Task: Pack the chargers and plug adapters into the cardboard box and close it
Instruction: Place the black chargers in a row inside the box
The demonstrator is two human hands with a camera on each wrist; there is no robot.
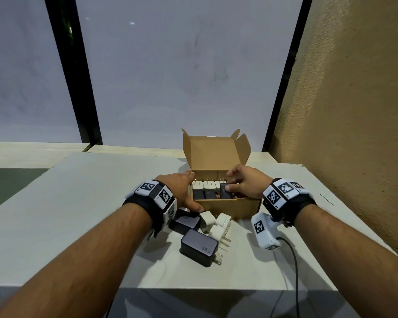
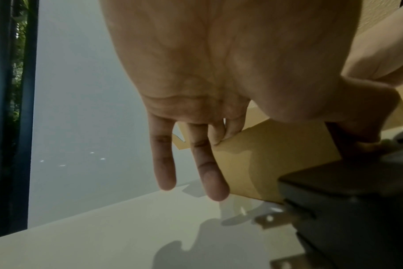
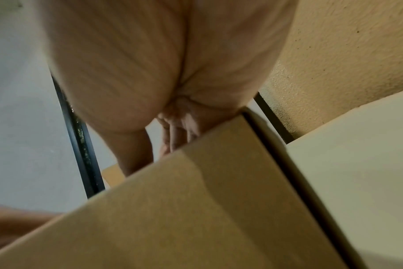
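At centre frame, bare table (image 1: pixel 83 203) is seen left of the open box (image 1: pixel 230 206). The left hand (image 1: pixel 182 191) is laid flat against the box's left wall, fingers straight. Loose chargers (image 1: pixel 199 247) lie below. A dark charger (image 1: pixel 225 191) is pinched by the right hand (image 1: pixel 244 182) inside the box.

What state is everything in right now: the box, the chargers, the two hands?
Box: open, lid flaps standing up, partly filled.
Packed chargers: standing in rows inside the box, white ones with prongs up.
Dark charger: held by the right hand, going into the box.
Left hand: fingers straight, resting against the box's left wall.
65 W charger: lying on the table, prongs out.
White adapters: loose in front of the box.
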